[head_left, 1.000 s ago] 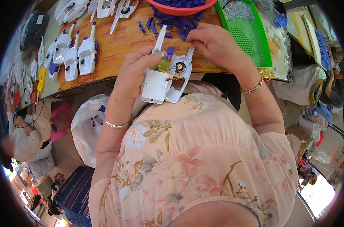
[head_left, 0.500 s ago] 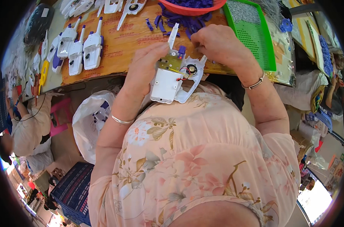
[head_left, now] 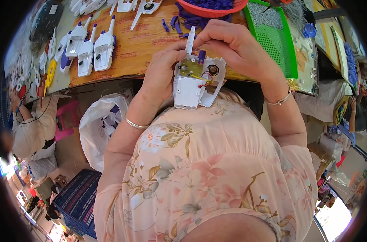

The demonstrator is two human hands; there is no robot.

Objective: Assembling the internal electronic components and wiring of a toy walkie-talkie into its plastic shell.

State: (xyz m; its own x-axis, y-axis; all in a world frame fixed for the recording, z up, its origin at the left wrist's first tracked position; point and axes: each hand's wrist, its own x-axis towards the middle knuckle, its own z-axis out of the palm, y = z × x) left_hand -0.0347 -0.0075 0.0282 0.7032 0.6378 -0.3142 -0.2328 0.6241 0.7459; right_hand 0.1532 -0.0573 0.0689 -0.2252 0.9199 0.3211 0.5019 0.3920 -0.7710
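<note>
Frame centre, just above the floral dress: left hand (head_left: 161,72) grips the side of an open white plastic toy shell (head_left: 191,82) — circuit board and wires exposed. Right hand (head_left: 232,48) pinches at its top, fingertips by the purple part (head_left: 201,55). Behind, on the wooden table (head_left: 139,44): row of assembled white shells (head_left: 88,50) upper left, loose purple pieces (head_left: 179,22), red basin (head_left: 211,6) top centre, green perforated tray (head_left: 274,38) upper right.
</note>
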